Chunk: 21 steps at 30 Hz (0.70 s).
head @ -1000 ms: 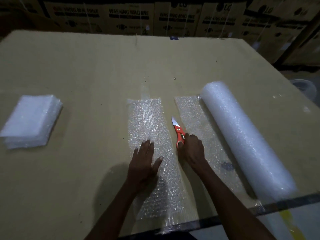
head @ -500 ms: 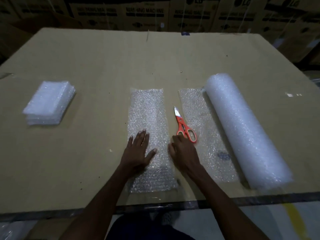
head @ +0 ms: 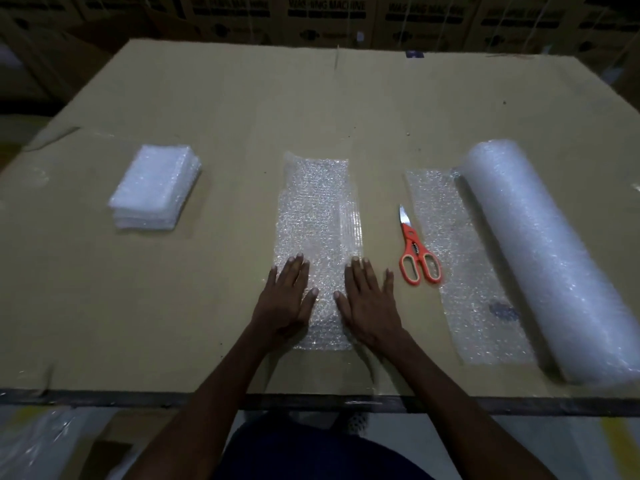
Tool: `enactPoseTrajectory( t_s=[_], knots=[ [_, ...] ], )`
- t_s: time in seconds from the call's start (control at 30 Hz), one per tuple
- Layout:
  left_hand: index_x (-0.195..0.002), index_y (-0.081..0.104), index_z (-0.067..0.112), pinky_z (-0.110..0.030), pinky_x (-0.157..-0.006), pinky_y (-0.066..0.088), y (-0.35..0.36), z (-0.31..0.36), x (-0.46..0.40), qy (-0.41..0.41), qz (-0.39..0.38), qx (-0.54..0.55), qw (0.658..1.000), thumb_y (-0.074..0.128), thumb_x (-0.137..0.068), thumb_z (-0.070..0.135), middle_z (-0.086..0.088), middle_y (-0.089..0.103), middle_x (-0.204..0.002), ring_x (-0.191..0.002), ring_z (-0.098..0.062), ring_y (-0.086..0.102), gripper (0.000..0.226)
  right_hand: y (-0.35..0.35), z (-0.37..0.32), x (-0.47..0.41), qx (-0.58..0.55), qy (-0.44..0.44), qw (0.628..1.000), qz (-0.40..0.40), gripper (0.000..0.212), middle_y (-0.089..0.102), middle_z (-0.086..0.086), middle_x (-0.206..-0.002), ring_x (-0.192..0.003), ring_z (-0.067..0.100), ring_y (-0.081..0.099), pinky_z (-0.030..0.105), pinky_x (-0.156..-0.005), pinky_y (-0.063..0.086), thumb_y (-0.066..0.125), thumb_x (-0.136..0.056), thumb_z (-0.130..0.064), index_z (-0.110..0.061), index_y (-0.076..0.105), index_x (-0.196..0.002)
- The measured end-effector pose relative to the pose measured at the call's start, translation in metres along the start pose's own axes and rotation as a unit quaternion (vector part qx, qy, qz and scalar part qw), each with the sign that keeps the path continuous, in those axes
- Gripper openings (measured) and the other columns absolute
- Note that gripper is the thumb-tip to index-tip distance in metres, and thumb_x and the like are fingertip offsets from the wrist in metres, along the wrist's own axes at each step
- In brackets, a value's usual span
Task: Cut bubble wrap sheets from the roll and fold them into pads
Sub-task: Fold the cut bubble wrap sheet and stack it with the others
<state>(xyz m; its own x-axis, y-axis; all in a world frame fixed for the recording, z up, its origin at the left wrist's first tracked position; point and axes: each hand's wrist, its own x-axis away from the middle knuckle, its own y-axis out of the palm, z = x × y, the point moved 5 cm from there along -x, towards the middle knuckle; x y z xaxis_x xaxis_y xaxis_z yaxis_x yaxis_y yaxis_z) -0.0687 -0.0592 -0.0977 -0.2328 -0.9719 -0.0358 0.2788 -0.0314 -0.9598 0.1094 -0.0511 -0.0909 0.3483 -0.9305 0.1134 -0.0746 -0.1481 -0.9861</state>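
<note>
— So, nearest the front edge of the desk, what do you see?

— Two bare forearms come up over that edge. Both hands lie flat, fingers straight and slightly spread, on the near end of a cut bubble wrap sheet. The left hand presses the sheet's left margin, the right hand its right margin, with a strip of wrap showing between the thumbs. Neither one curls round anything.

— And the sheet itself?

— It lies flat, a long strip running from near the front edge toward the middle of the desk, roughly centred between the left and right edges. Its far end looks a little wrinkled.

— What is to the right of it?

— Orange-handled scissors rest on the cardboard-coloured surface just beside the right hand, apart from it, blades closed and pointing away toward the far edge. Their handles overlap the edge of a second flat strip, the loose tail of the bubble wrap roll. The roll lies on its side along the right part of the desk, its near end close to the front edge, and the tail spreads out from under it toward the scissors. A dark smudge shows through the tail near its front end.

— Anything on the left?

— A stack of folded pads sits well apart from the hands, toward the left edge and farther back than they are.

— Beyond the far edge?

— Dim cardboard boxes with printing that reads "WASHING MACHINE".
</note>
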Motion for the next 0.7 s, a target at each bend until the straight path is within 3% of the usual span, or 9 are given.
enactPoseTrajectory(
  t_s=[0.07, 0.17, 0.23, 0.37, 0.5, 0.63, 0.7],
  knots=[
    [-0.149, 0.042, 0.001, -0.06, -0.113, 0.029, -0.005, -0.012, -0.004, 0.011, -0.007, -0.004, 1.0, 0.033, -0.1, 0.046, -0.018, 0.037, -0.157, -0.144, -0.034, 0.038, 0.067, -0.001, -0.002, -0.006, -0.009, 0.009, 1.0, -0.006, 0.071, 0.024, 0.014, -0.167, -0.155, 0.032, 0.017, 0.069, -0.118, 0.009, 0.019, -0.104, -0.051, -0.006, 0.032, -0.158],
    [-0.157, 0.028, 0.007, -0.057, -0.12, 0.016, -0.013, -0.052, -0.003, 0.019, -0.016, -0.01, 1.0, 0.026, -0.099, 0.055, -0.009, 0.021, -0.165, -0.152, -0.026, 0.022, 0.075, -0.001, -0.018, -0.021, -0.007, -0.001, 1.0, -0.008, 0.075, 0.007, 0.006, -0.171, -0.158, 0.028, 0.001, 0.066, -0.119, -0.003, 0.013, -0.103, -0.058, -0.013, 0.018, -0.162],
    [-0.159, 0.021, 0.012, -0.054, -0.122, 0.006, -0.018, -0.074, -0.004, 0.026, -0.02, -0.012, 0.999, 0.025, -0.097, 0.063, -0.003, 0.012, -0.167, -0.154, -0.02, 0.012, 0.081, 0.0, -0.025, -0.027, -0.005, 0.001, 1.0, -0.004, 0.077, 0.0, 0.002, -0.171, -0.158, 0.025, -0.006, 0.065, -0.12, -0.005, 0.009, -0.101, -0.062, -0.017, 0.012, -0.163],
    [-0.16, 0.018, 0.014, -0.055, -0.123, 0.002, -0.019, -0.089, -0.006, 0.054, -0.022, -0.024, 0.998, 0.022, -0.096, 0.071, 0.0, 0.009, -0.168, -0.155, -0.015, 0.006, 0.086, 0.001, -0.027, -0.027, -0.01, 0.024, 1.0, -0.008, 0.078, -0.012, -0.007, -0.169, -0.155, 0.019, -0.017, 0.063, -0.12, -0.011, 0.002, -0.098, -0.067, -0.025, 0.001, -0.163],
    [-0.159, 0.022, 0.01, -0.058, -0.121, -0.001, -0.018, -0.086, -0.008, 0.071, -0.019, -0.026, 0.997, 0.019, -0.095, 0.072, -0.005, 0.015, -0.167, -0.154, -0.02, 0.014, 0.089, -0.002, -0.03, -0.025, -0.022, 0.033, 0.999, -0.027, 0.08, -0.016, -0.008, -0.168, -0.156, 0.02, -0.014, 0.062, -0.121, -0.009, 0.001, -0.096, -0.068, -0.026, 0.0, -0.163],
    [-0.161, 0.003, 0.014, -0.057, -0.118, -0.016, -0.023, -0.084, -0.014, 0.057, -0.081, -0.036, 0.994, 0.005, -0.088, 0.076, -0.002, -0.007, -0.168, -0.155, -0.017, -0.006, 0.096, -0.009, -0.032, -0.028, -0.021, 0.047, 0.997, -0.053, 0.079, -0.01, 0.003, -0.17, -0.158, 0.024, -0.006, 0.063, -0.12, -0.004, 0.015, -0.101, -0.067, -0.021, 0.003, -0.164],
    [-0.161, 0.0, 0.013, -0.056, -0.118, -0.019, -0.026, -0.082, -0.013, 0.06, -0.079, -0.033, 0.995, 0.004, -0.088, 0.076, -0.003, -0.01, -0.167, -0.154, -0.017, -0.011, 0.096, -0.019, -0.035, -0.027, -0.034, 0.046, 0.998, -0.032, 0.081, 0.005, 0.01, -0.171, -0.157, 0.029, 0.008, 0.064, -0.12, 0.007, 0.025, -0.1, -0.066, -0.015, 0.017, -0.162]
  ],
)
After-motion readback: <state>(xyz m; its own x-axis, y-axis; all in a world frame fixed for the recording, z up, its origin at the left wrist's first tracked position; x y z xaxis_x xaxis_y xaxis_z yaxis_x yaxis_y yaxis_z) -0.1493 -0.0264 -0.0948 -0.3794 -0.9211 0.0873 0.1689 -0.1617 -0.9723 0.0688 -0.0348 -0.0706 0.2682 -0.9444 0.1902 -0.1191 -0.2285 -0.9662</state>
